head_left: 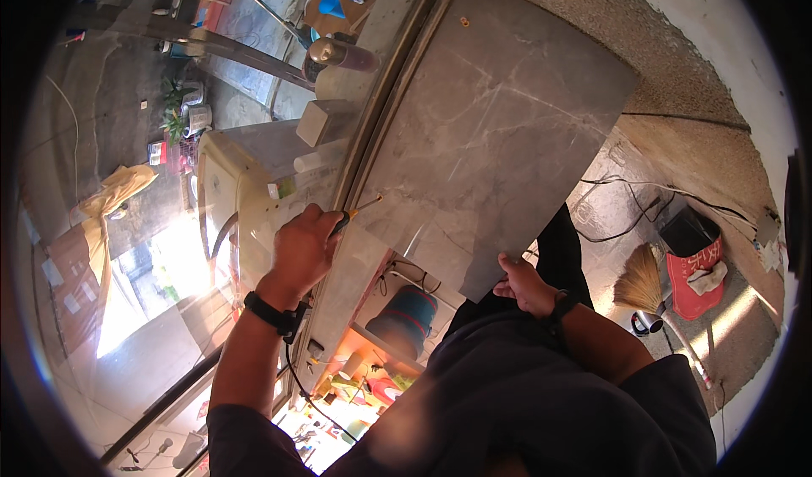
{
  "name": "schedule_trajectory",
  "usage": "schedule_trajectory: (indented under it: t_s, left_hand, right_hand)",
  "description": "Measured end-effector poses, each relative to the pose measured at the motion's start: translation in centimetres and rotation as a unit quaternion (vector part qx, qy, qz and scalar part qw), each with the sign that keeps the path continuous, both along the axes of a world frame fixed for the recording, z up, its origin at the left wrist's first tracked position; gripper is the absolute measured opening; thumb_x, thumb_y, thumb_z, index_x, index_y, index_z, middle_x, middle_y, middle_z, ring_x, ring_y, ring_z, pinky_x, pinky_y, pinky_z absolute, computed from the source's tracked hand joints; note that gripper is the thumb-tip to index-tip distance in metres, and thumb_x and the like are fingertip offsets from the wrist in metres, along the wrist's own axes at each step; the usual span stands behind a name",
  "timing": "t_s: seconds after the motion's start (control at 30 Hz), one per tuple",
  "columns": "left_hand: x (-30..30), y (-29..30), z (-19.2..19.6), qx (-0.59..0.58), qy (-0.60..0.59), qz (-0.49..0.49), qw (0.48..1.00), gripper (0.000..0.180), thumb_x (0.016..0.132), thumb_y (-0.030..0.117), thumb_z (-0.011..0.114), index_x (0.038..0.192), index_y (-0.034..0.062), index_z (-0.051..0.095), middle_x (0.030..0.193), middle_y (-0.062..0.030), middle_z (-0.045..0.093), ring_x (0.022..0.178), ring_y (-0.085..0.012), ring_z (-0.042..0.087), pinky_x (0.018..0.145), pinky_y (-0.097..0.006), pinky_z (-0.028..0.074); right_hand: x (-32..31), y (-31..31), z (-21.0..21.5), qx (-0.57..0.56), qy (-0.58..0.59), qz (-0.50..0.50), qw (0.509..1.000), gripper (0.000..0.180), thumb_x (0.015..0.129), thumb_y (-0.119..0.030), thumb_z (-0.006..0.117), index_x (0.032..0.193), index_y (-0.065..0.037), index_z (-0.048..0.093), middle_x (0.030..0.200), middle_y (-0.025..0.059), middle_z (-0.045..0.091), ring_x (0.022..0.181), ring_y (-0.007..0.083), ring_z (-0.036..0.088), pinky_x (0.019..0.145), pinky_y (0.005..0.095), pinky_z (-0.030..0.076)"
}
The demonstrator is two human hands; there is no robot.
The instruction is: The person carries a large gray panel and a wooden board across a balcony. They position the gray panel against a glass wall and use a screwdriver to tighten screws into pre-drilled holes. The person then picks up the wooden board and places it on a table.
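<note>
left hand (299, 252): grip closed round the handle of a slim screwdriver-like tool (353, 212), black and yellow at the handle with a thin metal shaft. the shaft points away from the fist, toward the upper right, its tip over the near left part of a grey marbled slab (516, 130); contact of tip with slab cannot be confirmed. a black wrist strap (272, 314) is worn on this arm.

right hand (528, 288): at the near edge of the slab, thumb extended along the edge, other fingers curled and partly concealed. whether this grip pinches the slab cannot be told. a dark band (562, 306) is on the wrist.

slab: pale veining throughout; a small orange-brown ring-like fitting (464, 22) noted near the far left corner. a dark rail runs along the left side.

surroundings, left of rail: a bottle with a tan cap (341, 55), a pale box (324, 123) and a white cylinder (309, 161), standing in a row. below the near edge: a dark blue container (404, 318). floor at right: a straw broom (639, 278) beside a red dustpan-like item (692, 289), with a pale cloth on the latter; black cables nearby.
</note>
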State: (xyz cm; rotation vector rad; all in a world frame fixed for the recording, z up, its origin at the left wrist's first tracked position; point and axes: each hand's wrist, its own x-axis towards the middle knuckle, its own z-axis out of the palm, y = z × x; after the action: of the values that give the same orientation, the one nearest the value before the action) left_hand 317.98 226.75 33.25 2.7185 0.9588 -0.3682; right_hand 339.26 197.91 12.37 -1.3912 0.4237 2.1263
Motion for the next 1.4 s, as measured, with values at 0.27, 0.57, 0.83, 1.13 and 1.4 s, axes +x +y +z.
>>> schedule_trajectory:
  t_s: [0.27,0.57,0.83,1.13,1.4]
  left_hand:
    - [-0.5,-0.1,-0.1,-0.169,0.031,0.45,0.876,0.019,0.086,0.016,0.067,0.1,0.0051,0.061,0.073,-0.0149,0.065,0.07,-0.0341,0.065,0.064,-0.04,0.053]
    - [-1.3,-0.5,0.0,-0.143,-0.011,0.393,0.908,0.028,0.082,0.019,0.072,0.103,0.0037,0.06,0.079,-0.0151,0.066,0.069,-0.0294,0.066,0.061,-0.036,0.052]
    - [-1.6,0.1,-0.5,0.014,0.002,-0.027,1.0,0.03,0.089,0.023,0.067,0.103,-0.0018,0.058,0.07,-0.0082,0.062,0.053,-0.0167,0.06,0.047,-0.03,0.047]
    - [-2.2,-0.2,-0.2,-0.305,0.011,0.622,0.721,0.028,0.082,0.014,0.068,0.108,0.0077,0.06,0.087,-0.0157,0.066,0.078,-0.0347,0.064,0.066,-0.041,0.052]
    - [-2.8,-1.5,-0.9,-0.094,0.019,0.242,0.965,0.034,0.084,0.02,0.069,0.111,0.0038,0.059,0.082,-0.0173,0.066,0.076,-0.0345,0.066,0.064,-0.039,0.052]
  right_hand:
    - [-0.2,0.0,0.0,0.004,-0.008,-0.006,1.0,0.046,0.097,-0.05,0.048,0.124,-0.013,0.049,0.105,0.0039,0.06,0.083,0.0159,0.058,0.075,0.0335,0.052]
    - [-0.1,0.0,0.0,0.0,-0.004,-0.003,1.0,0.047,0.097,-0.049,0.049,0.126,-0.013,0.048,0.108,0.0036,0.059,0.086,0.0156,0.058,0.076,0.0334,0.052]
    - [-0.3,-0.8,-1.3,0.0,-0.003,-0.001,1.0,0.042,0.097,-0.043,0.05,0.126,-0.012,0.05,0.111,0.0033,0.059,0.08,0.0152,0.058,0.071,0.0321,0.053]
    - [-0.5,-0.6,-1.1,-0.012,-0.013,-0.009,1.0,0.046,0.097,-0.044,0.051,0.128,-0.011,0.048,0.109,0.0031,0.058,0.08,0.0155,0.058,0.069,0.0316,0.053]
    - [-0.1,-0.5,-0.8,-0.003,-0.002,-0.007,1.0,0.045,0.097,-0.044,0.05,0.126,-0.01,0.048,0.109,0.0031,0.057,0.079,0.0148,0.057,0.069,0.0318,0.053]
